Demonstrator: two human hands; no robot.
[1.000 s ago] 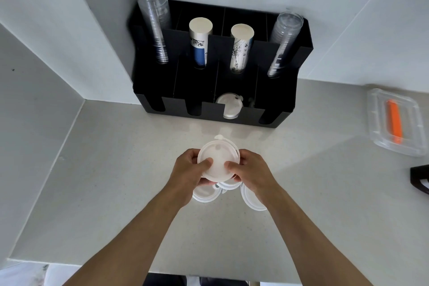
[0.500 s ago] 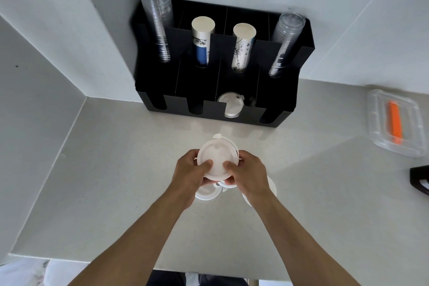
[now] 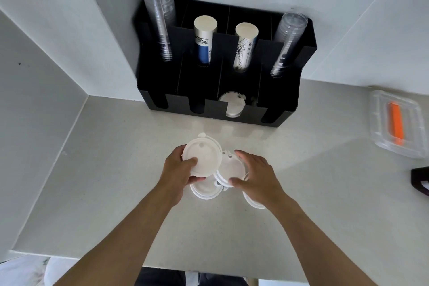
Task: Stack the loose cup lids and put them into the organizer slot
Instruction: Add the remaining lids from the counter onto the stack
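Observation:
My left hand grips a small stack of white cup lids, lifted and tilted above the counter. My right hand curls around another white lid lying on the counter just right of that stack; thumb and fingers touch its rim. One more loose lid lies under my left hand, and part of a further lid shows below my right wrist. The black organizer stands against the wall, with lids in its third front slot from the left.
The organizer's back slots hold clear cup stacks and two paper cup stacks. A clear plastic box with an orange item sits at the right. A dark object pokes in at the right edge. Walls close in left and behind.
My right hand has let go of the held stack and dropped to a lid on the counter. The stack now stays in my left hand alone, shifted slightly left.

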